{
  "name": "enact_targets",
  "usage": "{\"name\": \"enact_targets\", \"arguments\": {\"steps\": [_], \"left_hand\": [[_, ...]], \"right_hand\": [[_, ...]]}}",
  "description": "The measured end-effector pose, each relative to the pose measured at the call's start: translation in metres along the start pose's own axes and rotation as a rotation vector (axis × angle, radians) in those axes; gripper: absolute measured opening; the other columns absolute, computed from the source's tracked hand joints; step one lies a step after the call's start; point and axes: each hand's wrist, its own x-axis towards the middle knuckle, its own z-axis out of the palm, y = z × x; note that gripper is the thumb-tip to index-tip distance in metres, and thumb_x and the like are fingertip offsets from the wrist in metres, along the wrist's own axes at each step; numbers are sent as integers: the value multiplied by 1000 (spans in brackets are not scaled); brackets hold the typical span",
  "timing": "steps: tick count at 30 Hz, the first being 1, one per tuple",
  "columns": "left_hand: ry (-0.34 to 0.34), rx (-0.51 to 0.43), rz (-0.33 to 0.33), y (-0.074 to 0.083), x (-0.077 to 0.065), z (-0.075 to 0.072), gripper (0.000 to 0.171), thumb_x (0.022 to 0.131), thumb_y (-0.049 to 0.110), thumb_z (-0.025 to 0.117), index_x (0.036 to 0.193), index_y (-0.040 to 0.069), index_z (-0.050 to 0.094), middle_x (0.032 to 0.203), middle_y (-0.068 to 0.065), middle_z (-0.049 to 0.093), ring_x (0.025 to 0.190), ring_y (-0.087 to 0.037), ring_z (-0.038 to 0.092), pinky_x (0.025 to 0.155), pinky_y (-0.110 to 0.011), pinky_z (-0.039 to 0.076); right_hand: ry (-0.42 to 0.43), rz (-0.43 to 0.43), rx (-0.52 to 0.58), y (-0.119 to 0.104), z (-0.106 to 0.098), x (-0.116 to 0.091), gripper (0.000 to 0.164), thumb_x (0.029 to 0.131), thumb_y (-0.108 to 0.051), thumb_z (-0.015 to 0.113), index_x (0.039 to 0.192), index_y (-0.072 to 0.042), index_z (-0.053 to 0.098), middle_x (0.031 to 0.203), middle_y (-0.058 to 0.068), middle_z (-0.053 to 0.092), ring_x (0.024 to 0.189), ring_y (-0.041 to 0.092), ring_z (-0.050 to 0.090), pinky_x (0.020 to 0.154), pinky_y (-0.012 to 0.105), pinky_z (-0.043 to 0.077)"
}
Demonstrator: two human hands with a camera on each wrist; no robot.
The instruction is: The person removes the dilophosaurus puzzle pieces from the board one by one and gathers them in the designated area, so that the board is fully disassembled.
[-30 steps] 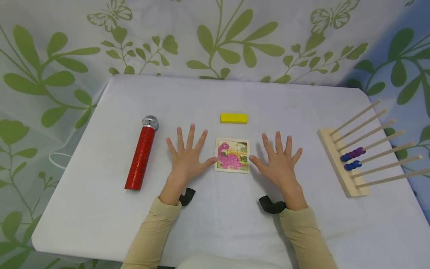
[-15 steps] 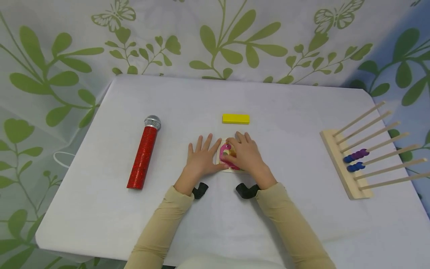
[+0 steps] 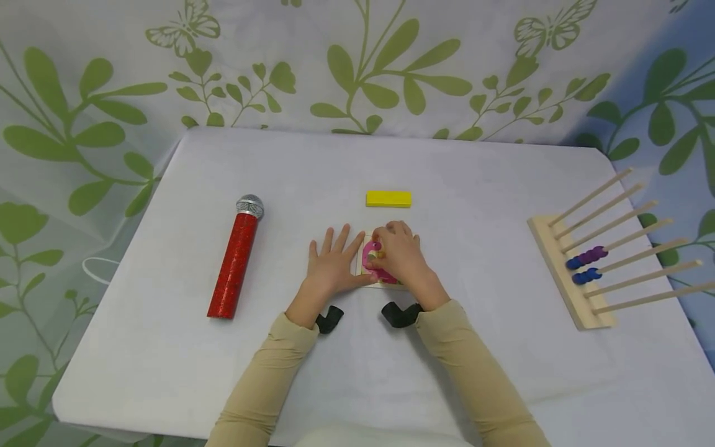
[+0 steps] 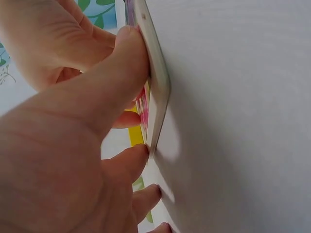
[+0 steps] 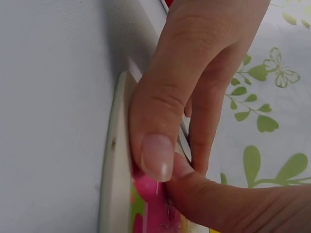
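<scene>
A square wooden jigsaw puzzle (image 3: 375, 251) with a pink dinosaur picture lies flat on the white table, partly covered by both hands. My left hand (image 3: 331, 268) rests at its left side with fingers spread; the left thumb (image 4: 129, 58) lies on the frame's near edge. Over the right part of the puzzle my right hand (image 3: 406, 254) is bent, thumb and forefinger tips on the picture with a gap between them. The right thumb (image 5: 214, 196) touches the pieces close to the left thumb. Whether it pinches a piece is hidden.
Behind the puzzle lies a yellow block (image 3: 388, 198). A red glittery microphone (image 3: 234, 264) is on the left. On the right stands a wooden peg rack (image 3: 570, 273) with blue and purple beads (image 3: 586, 257) on some pegs. Leafy cloth (image 3: 357, 68) hangs behind the table (image 3: 139, 347).
Both hands, first spread apart beside the puzzle, have come in to it. The left hand has reached its left edge; the right has moved left over the picture and its fingers have bent.
</scene>
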Motion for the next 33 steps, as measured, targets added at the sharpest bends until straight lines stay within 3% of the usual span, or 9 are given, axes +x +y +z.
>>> {"name": "enact_targets", "arguments": {"steps": [9, 16, 23, 28, 33], "left_hand": [[11, 0, -10, -1, 2, 1, 90, 66, 71, 48, 139, 33, 10, 145, 0, 1, 130, -31, 0, 97, -56, 6], [17, -4, -6, -1, 1, 2, 89, 67, 70, 48, 139, 32, 10, 145, -1, 2, 130, -31, 0, 98, -56, 6], [13, -13, -6, 0, 1, 1, 89, 67, 70, 48, 139, 32, 11, 145, -1, 2, 130, -30, 0, 98, -55, 6], [18, -12, 2, 0, 1, 2, 90, 67, 70, 48, 139, 31, 12, 145, -1, 2, 130, -29, 0, 98, -55, 6], [21, -37, 7, -2, 0, 3, 92, 66, 69, 51, 139, 29, 13, 145, -2, 2, 130, -29, -2, 98, -55, 5]], "right_hand": [[-24, 28, -3, -4, -4, 5, 52, 63, -36, 75, 102, -9, 53, 103, 16, 40, 95, 29, 33, 84, 43, 27], [-119, 25, 129, 2, -6, 12, 55, 67, -27, 75, 106, -7, 42, 99, 12, 42, 89, 26, 42, 82, 38, 37], [-71, -30, 306, 14, -3, 13, 40, 72, -18, 70, 101, -6, 45, 83, 7, 48, 75, 19, 46, 68, 28, 43], [-50, -52, 479, 38, -5, 6, 34, 77, -17, 66, 103, -6, 48, 84, 7, 50, 74, 20, 46, 66, 28, 41], [-12, 51, 583, 83, -22, -7, 36, 76, -18, 67, 105, -6, 50, 85, 8, 46, 74, 21, 43, 61, 29, 38]]}}
